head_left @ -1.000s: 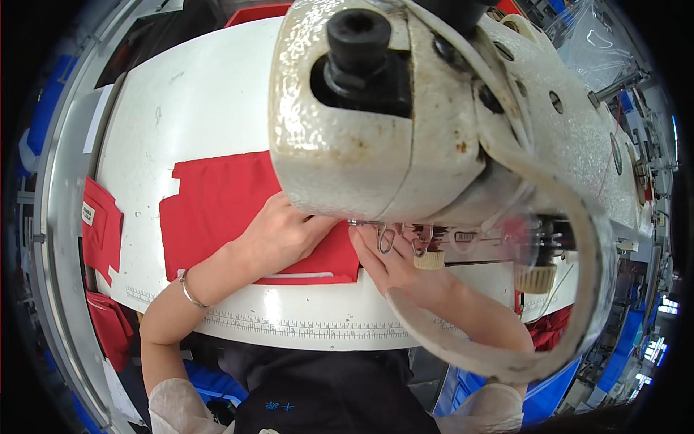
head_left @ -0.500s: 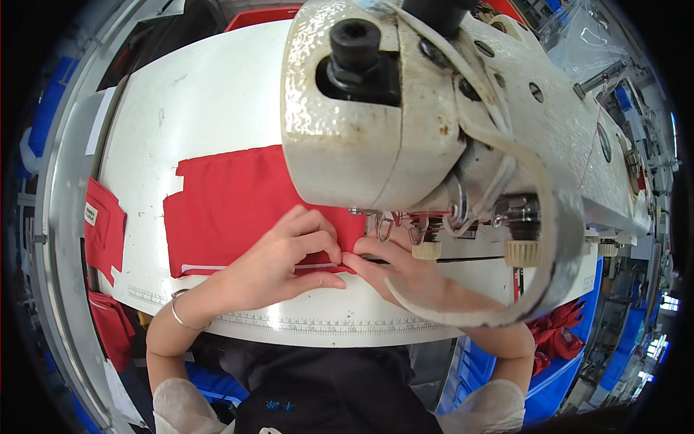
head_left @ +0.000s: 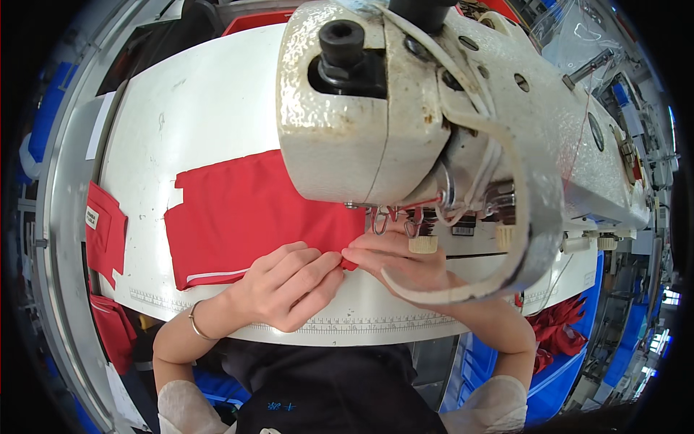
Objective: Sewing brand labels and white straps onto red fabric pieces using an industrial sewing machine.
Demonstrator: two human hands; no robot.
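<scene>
A red fabric panel (head_left: 238, 210) with a white strip along its near edge lies flat on the white sewing table (head_left: 181, 108). My left hand (head_left: 293, 284) is closed on the panel's near right corner, thumb and fingertips pinching the fabric. Meeting it there, my right hand (head_left: 397, 257) also pinches the same corner, its fingers partly hidden behind the machine's thread guides. Over the panel's right part stands the white sewing machine head (head_left: 340, 145), which hides the needle area.
A smaller red fabric piece with a pale label (head_left: 107, 231) lies at the table's left edge, with more red cloth (head_left: 112, 329) hanging below. A blue bin (head_left: 564, 369) with red pieces stands at the right. A printed ruler (head_left: 347, 322) runs along the front edge.
My left hand has turned and come nearer the table's front, its fingers now closed together at the corner. The panel's near edge has shifted slightly toward me.
</scene>
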